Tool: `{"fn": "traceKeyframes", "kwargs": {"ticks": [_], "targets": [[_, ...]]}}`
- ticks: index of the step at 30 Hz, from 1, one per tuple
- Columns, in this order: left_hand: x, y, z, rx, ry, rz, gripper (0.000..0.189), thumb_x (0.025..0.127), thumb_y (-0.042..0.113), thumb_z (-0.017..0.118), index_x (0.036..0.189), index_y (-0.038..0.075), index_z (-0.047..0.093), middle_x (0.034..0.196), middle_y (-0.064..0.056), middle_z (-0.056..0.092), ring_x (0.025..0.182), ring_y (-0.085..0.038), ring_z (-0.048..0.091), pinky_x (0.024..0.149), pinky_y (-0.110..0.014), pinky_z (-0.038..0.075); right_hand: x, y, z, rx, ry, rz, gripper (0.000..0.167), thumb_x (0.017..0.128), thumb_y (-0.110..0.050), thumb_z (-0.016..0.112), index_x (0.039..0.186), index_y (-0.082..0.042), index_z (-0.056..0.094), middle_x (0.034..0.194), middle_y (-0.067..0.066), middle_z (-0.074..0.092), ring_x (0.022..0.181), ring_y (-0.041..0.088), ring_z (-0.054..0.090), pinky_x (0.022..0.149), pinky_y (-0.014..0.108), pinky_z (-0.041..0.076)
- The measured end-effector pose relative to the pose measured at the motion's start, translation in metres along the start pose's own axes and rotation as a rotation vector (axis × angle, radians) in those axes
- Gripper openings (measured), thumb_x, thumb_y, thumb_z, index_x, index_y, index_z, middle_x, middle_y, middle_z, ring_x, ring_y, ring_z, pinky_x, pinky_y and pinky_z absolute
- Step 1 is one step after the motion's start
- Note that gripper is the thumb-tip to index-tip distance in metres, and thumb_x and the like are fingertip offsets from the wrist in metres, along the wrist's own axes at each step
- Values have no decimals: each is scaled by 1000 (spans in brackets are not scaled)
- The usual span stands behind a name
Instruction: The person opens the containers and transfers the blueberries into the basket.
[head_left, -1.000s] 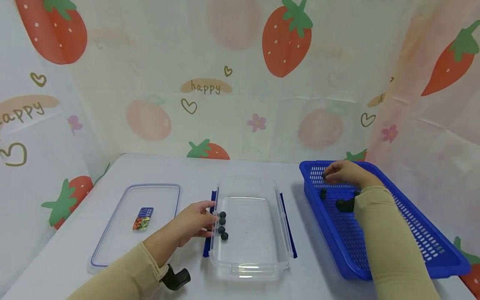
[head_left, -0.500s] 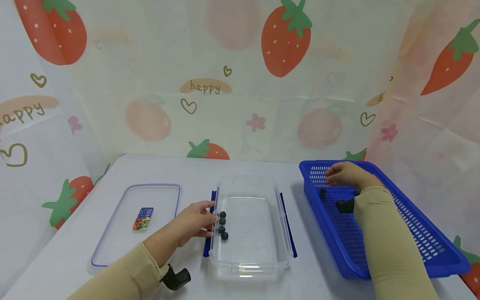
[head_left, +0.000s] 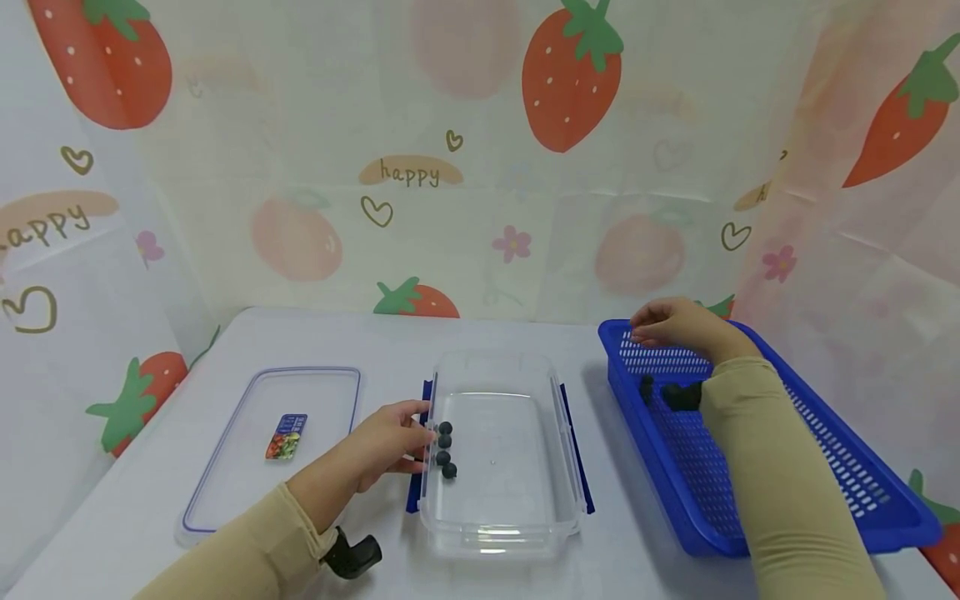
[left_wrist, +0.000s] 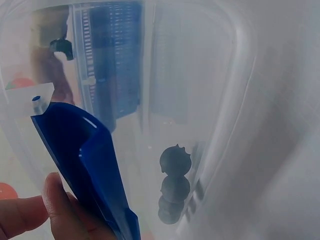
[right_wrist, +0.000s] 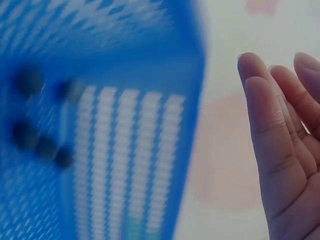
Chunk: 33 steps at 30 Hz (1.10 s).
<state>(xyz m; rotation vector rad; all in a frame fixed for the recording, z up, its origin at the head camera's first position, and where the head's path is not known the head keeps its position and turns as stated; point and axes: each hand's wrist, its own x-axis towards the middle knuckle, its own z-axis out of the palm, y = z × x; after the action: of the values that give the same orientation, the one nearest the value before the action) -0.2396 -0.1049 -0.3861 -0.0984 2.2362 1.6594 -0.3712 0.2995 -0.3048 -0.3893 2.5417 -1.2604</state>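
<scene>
The right grip [head_left: 686, 327] hung above the basket's far end, its fingers loosely bent and slightly apart, with nothing to be seen between them; the left grip [head_left: 384, 442] rested relaxed fingers against the container's blue latch [left_wrist: 85, 155]. Under the right grip, several blueberries [right_wrist: 27, 80] sat blurred in the blue basket [head_left: 697, 483]. Such small, round fruit could easily have slipped from a light pinch or burst under a hard one, and the right sleeve [head_left: 787, 492] might have snagged the rim and shifted the basket. Four more blueberries [head_left: 443, 459] lined the left wall of the clear container [head_left: 495, 496]; a tug on the latch could have tilted that light shell and sent them rolling over its slick floor. The basket was moulded plastic, pierced with slots; the fruit looked matte and dark, with small jagged crowns. Farther left on the white-covered desk [head_left: 300, 337] lay a flat, transparent lid [head_left: 240, 492] with rounded corners and a glossy label [head_left: 287, 437].
</scene>
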Motion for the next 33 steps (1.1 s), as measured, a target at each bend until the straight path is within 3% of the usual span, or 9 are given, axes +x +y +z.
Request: {"fn": "traceKeyframes", "kwargs": {"ticks": [5,13,23,28,33], "targets": [[-1,1,0,-5,-2,-1,53,89,11,57,139,10,37,100,-19,55,81,-22,57,68,-31,56,10,-34,21,-89,-24,-55,32,86,-13,63,112,6,55,102,15,62,95,28,61,85,38,51],[-2,0,0,-10,-1,2,53,89,11,57,139,10,37,98,-18,55,80,-22,56,68,-30,56,26,-71,61,-190,-101,-112,26,85,-19,65,106,-4,61,99,11,65,88,18,64,81,32,53],[-4,2,0,-7,-6,6,55,88,13,58,139,9,37,98,-18,55,80,-22,57,68,-30,56,50,-92,115,-91,-219,-135,19,86,-8,62,103,-1,61,96,12,64,92,27,63,82,34,52],[-4,1,0,-9,-4,5,55,88,13,59,138,9,37,98,-18,55,80,-22,57,67,-30,56,53,-105,143,-111,-238,-136,15,86,-9,62,100,-4,63,92,10,65,87,24,64,81,33,53],[-3,1,0,-4,-4,-1,55,88,13,59,139,10,37,100,-17,55,80,-22,58,68,-30,56,65,-104,170,-116,-265,-121,13,85,-11,65,97,-7,65,90,6,66,80,18,65,78,30,54]]}}
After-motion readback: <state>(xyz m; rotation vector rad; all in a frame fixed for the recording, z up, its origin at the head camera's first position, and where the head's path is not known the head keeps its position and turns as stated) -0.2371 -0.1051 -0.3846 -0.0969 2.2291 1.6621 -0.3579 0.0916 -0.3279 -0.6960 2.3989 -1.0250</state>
